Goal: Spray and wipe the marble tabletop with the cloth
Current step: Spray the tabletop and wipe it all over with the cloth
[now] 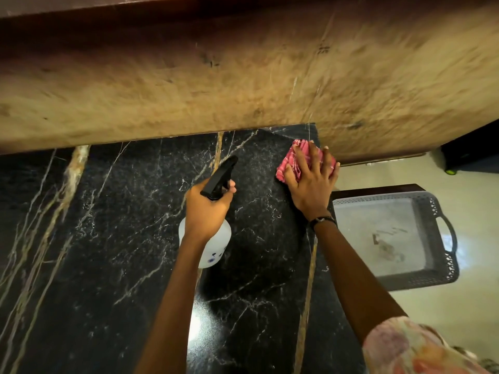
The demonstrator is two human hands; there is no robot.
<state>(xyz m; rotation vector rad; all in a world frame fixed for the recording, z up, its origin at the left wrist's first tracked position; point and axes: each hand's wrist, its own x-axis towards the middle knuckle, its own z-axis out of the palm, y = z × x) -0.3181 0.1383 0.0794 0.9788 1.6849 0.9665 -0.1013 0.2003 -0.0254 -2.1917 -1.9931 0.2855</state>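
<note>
cloth (294, 160): pink, crumpled, under spread right hand (310, 184) | left hand (209, 209): wrapped round white spray bottle (213, 249), black trigger | tabletop (108, 238): black veined marble

A grey plastic tray (394, 240) with latticed rim and loop handle sits on a dark wooden stand (378, 188) over a pale tiled floor (442, 306); a tan stone wall (243, 85) fills the background.

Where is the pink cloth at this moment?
In the head view, the pink cloth lies under the right hand at the far right corner of the black marble tabletop, beside the brown wall.
</note>
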